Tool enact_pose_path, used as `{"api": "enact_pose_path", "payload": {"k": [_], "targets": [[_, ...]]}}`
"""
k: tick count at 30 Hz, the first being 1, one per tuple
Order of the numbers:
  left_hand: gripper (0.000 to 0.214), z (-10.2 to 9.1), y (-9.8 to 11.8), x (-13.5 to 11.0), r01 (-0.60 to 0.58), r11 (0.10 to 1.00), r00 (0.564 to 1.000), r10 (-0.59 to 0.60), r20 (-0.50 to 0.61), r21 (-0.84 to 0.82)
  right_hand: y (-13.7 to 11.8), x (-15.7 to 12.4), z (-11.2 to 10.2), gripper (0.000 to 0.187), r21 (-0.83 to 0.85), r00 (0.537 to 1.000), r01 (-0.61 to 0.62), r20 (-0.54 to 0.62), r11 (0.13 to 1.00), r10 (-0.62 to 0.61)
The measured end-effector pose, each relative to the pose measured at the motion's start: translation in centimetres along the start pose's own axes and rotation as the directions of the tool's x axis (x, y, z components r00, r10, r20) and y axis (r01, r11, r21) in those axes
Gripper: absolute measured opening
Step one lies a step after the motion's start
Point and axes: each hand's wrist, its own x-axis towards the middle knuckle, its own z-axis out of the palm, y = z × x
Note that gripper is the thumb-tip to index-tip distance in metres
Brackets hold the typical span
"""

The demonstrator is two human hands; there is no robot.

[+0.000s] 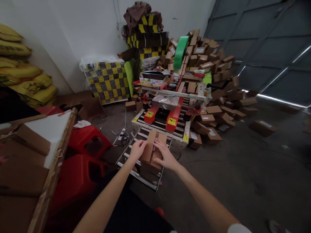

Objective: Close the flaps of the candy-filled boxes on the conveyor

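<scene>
A small brown cardboard box sits on the short roller conveyor, its top flaps folded partly inward with a gap between them. Through the gap shows something pinkish-purple, too small to name. My left hand grips the box by its left flap, fingers bent over the edge. Over the right flap lies my right hand, its fingers spread and the thumb apart.
Ahead stands a carton-sealing machine with red belts and a green tape roll. Closed cartons are heaped behind and right of it. Red stools and a table with cartons are at left.
</scene>
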Motion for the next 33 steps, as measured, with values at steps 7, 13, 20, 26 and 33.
{"api": "enact_pose_path", "payload": {"k": [7, 13, 20, 26, 33], "targets": [[0.05, 2.8, -0.7, 1.9, 0.288, 0.875, 0.935, -0.17, 0.31, -0.388, 0.4, 0.9, 0.9, 0.046, 0.149, 0.968, -0.047, -0.238, 0.988, 0.083], [0.046, 2.9, -0.8, 2.1, 0.165, 0.967, 0.966, -0.119, 0.229, -0.192, 0.0, 1.1, 0.7, 0.06, 0.174, 0.945, -0.055, -0.31, 0.983, 0.107], [0.052, 3.8, -2.0, 2.8, 0.127, 0.991, 0.985, -0.12, 0.128, -0.051, -3.5, -0.8, 0.7, 0.108, -0.266, 0.985, -0.112, 0.095, 0.957, 0.142], [0.054, 4.2, -2.6, 2.4, 0.267, 0.82, 0.964, -0.226, 0.143, -0.506, -1.2, 2.2, 1.0, 0.104, -0.454, 0.979, -0.045, 0.156, 0.89, 0.13], [0.044, -0.3, -6.5, -11.3, 0.272, 0.773, 0.904, -0.409, -0.123, -0.574, 2.7, 13.4, -4.8, 0.075, -0.566, 0.978, -0.178, -0.01, 0.805, 0.209]]}}
